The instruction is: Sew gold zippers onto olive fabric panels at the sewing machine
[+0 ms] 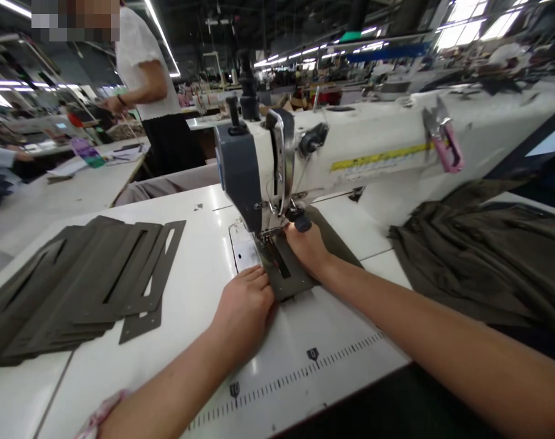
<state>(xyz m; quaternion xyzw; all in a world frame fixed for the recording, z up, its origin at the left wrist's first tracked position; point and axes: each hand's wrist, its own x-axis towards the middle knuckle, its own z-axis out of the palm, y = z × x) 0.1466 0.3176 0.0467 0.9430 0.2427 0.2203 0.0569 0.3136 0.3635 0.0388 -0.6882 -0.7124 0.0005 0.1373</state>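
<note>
A dark olive fabric panel (286,288) with a narrow slot lies flat on the white sewing table, under the presser foot (272,233) of a sewing machine (241,177). My left hand (250,299) is at the panel's near left edge, its fingers close together and bent down against the cloth. Right of the needle, my right hand (307,247) rests on the panel with curled fingers; the machine head partly hides their tips. More cloth of the same colour extends behind my right wrist.
Several slotted olive panels (99,274) lie in an overlapping stack at left. A heap of dark fabric (483,256) sits at right. Pink-handled snips (446,143) are on the machine arm. Another person (144,73) stands beyond, by a neighbouring table (89,189).
</note>
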